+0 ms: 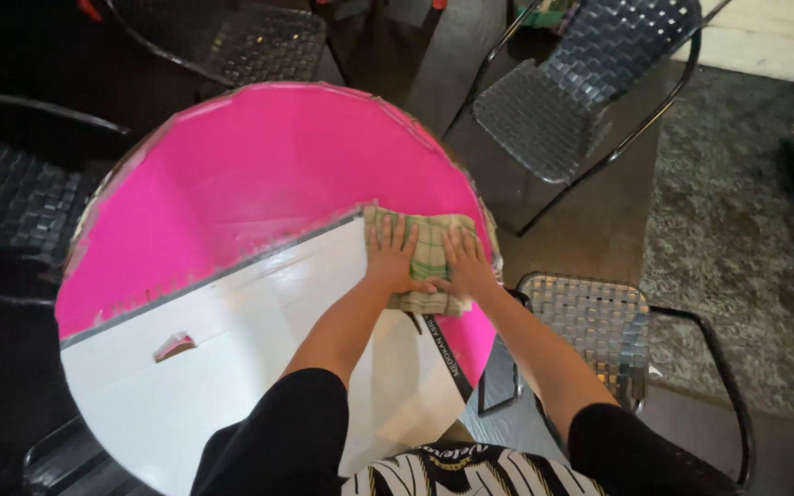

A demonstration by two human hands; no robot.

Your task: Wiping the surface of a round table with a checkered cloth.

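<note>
Near, the white part of the round worktop (232,367) is bare. Left hand (390,259) and right hand (464,266) lie flat, fingers spread, pressing the green checked cloth (426,241) at the right edge. Farther is the pink part (259,174), then a woven chair (562,101).

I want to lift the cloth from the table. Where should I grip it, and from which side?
Probably the cloth's near edge, from the person's side: it hangs folded below the left hand and right hand, which press the rest flat on the table.
</note>
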